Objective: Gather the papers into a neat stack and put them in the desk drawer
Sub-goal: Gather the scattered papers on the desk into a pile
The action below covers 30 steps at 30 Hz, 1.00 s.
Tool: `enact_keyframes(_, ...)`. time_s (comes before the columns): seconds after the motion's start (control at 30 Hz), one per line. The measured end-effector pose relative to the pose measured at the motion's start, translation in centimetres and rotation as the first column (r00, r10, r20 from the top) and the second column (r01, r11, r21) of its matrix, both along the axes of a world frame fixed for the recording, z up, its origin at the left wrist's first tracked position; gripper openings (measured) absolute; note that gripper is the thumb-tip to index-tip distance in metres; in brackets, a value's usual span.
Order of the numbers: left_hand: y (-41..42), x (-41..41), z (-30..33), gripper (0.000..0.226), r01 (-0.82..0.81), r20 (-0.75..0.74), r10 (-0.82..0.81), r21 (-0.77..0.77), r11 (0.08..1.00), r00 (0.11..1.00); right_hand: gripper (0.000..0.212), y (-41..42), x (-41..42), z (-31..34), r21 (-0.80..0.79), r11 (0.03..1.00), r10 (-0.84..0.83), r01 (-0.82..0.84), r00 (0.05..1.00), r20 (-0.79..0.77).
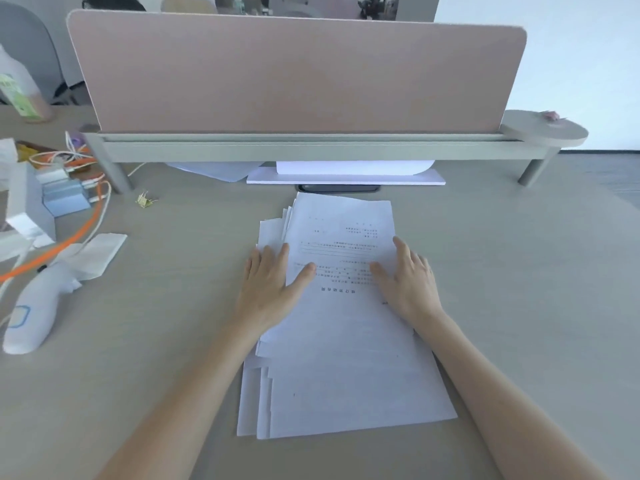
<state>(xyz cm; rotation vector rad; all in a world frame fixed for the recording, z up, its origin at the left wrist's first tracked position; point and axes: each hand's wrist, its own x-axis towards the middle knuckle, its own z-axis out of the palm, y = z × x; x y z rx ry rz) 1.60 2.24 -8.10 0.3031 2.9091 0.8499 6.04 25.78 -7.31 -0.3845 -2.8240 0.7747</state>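
1. My left hand point(273, 285) lies flat, palm down, on the left part of the papers point(346, 341). Its fingers point(268, 252) are straight and close together, pointing away from me, and the thumb point(304, 271) is spread out to the right over the printed top sheet. It grips nothing; it only presses.
2. My right hand point(408, 285) lies flat in the same way on the right part of the pile, fingers extended along the right edge of the top sheet, thumb angled inward toward the left thumb. It too holds nothing and rests open on the paper.
3. The two thumbs are near each other but apart, with lines of print showing between them.
4. The papers lie under and between both hands, in the middle of the desk point(519, 271), reaching from just before the raised shelf point(311, 148) down toward me.
5. The pile is loose: sheet edges fan out at the upper left by my left fingertips, and several staggered edges show at the lower left corner.
6. The top sheet is white with small dark print that I cannot read; it sits slightly skewed against the sheets below.
7. More white sheets point(346, 174) lie under the shelf, beyond the pile.
8. A gold binder clip point(145, 199) sits on the desk well to the left.
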Motion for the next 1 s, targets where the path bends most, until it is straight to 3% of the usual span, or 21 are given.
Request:
enact_keyframes(0.13,0.6,1.1,1.3,0.079,0.01,0.037,-0.013,0.082,0.997,0.999,0.067,-0.3,0.5,0.2,-0.092,0.995,0.03,-0.027,0.999,0.029)
enact_keyframes(0.2,0.3,1.4,1.6,0.075,-0.071,0.028,0.067,0.176,0.982,0.997,0.067,-0.2,0.9,0.3,-0.09,0.996,-0.02,0.022,1.0,0.019)
enact_keyframes(0.33,-1.0,1.4,1.5,0.055,-0.261,-0.13,0.254,-0.041,0.965,0.958,0.055,-0.5,1.4,1.0,0.148,0.984,-0.102,0.095,0.994,0.043)
enact_keyframes(0.43,-0.9,2.2,1.8,0.035,-0.201,-0.127,0.202,0.025,0.979,0.971,0.044,-1.3,1.6,1.5,0.132,0.989,-0.075,0.069,0.996,0.044)
enact_keyframes(0.53,-0.2,2.9,1.6,0.037,-0.145,-0.168,0.154,0.069,0.987,0.974,0.04,-2.0,2.0,1.5,0.071,0.996,-0.064,0.062,0.998,0.023)
enact_keyframes(0.63,0.0,2.8,1.7,0.024,-0.132,-0.141,0.153,0.145,0.981,0.978,0.044,-2.0,2.1,1.8,-0.032,0.997,-0.068,0.068,0.998,0.004)
enact_keyframes(0.77,-1.9,2.0,2.1,0.019,-0.222,-0.124,0.258,0.246,0.944,0.958,0.038,-1.3,2.2,2.5,-0.053,0.992,-0.112,0.114,0.993,0.044)
enact_keyframes(0.93,-3.5,0.8,1.5,0.028,-0.246,-0.019,0.256,0.213,0.946,0.967,0.033,-1.6,1.9,3.1,-0.037,0.995,-0.086,0.089,0.994,0.068)
enact_keyframes(1.0,-3.4,0.3,1.4,0.029,-0.244,-0.018,0.252,0.193,0.95,0.968,0.014,-1.3,1.4,3.1,-0.077,0.993,-0.083,0.089,0.994,0.069)
